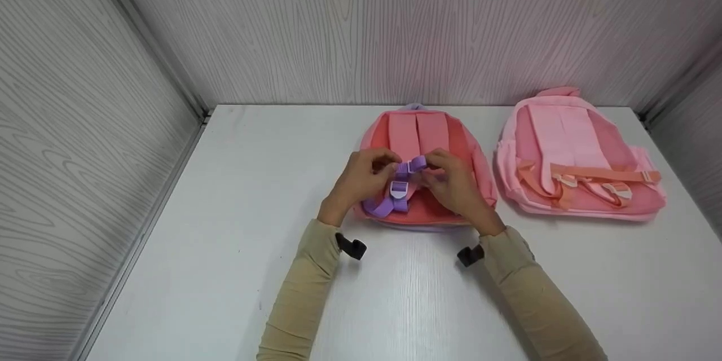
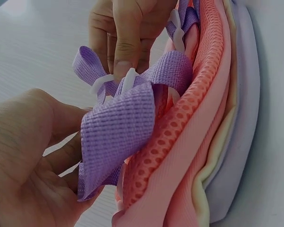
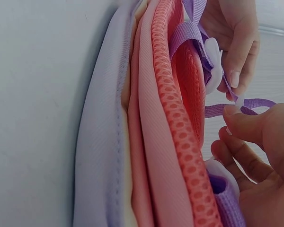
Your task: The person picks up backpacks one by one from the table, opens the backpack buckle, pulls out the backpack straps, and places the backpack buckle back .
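A small coral-pink backpack (image 1: 476,152) lies on the table with its padded back panel facing up. Purple webbing straps (image 2: 118,127) with white plastic buckles (image 1: 399,189) cross its lower part. My left hand (image 1: 364,177) pinches a purple strap near one white slider at the middle of the bag. Opposite it, my right hand (image 1: 451,183) pinches the same strap by its loop, its thumb against the slider (image 3: 240,101). Another white buckle (image 3: 214,66) hangs on the webbing close by. Parts of the fingers are hidden behind the webbing.
To the right lies a second, lighter pink backpack (image 1: 575,135) with orange straps (image 1: 598,172) and pale buckles. Both bags are on a white table (image 1: 406,293), with grey wood-grain panels (image 1: 350,28) behind and at the sides.
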Tool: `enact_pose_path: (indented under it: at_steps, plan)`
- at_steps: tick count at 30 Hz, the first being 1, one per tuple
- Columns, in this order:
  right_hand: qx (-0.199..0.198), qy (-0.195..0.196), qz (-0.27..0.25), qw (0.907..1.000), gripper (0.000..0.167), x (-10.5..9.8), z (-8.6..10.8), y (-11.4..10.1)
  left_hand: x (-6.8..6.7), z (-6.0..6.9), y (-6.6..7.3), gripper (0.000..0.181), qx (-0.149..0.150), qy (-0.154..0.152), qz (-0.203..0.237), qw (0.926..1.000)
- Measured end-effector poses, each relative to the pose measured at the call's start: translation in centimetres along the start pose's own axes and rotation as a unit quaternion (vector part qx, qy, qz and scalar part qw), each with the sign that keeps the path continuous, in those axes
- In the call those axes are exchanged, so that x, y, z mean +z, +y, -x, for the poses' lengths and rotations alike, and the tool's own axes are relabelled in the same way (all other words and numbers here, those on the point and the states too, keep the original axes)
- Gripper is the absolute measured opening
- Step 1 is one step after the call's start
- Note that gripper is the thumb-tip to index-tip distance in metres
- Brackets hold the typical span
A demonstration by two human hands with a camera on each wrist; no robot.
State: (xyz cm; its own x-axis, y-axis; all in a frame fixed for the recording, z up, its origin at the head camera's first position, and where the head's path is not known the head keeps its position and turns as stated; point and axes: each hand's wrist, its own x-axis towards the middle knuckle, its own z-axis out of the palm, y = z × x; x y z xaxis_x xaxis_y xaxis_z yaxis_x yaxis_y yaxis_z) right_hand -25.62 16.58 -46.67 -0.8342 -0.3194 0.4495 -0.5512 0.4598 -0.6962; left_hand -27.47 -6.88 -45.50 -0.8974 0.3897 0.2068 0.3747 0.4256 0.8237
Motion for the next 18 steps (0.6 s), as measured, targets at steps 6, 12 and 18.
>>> enact_pose_path:
  at_steps: [6,12,18]
  plan:
    - [-0.004,-0.005,0.002,1.0000,0.021,0.00,-0.03,-0.05,0.22,-0.02,0.10,0.015,0.006,0.003,-0.003,1.0000]
    - [0.003,-0.005,0.007,1.0000,0.020,0.10,-0.06,-0.03,0.42,-0.08,0.04,0.016,0.015,0.006,-0.005,0.9999]
    - [-0.010,-0.006,-0.006,0.9999,0.020,0.21,-0.04,0.21,0.56,-0.02,0.25,0.016,0.006,0.004,-0.004,1.0000]
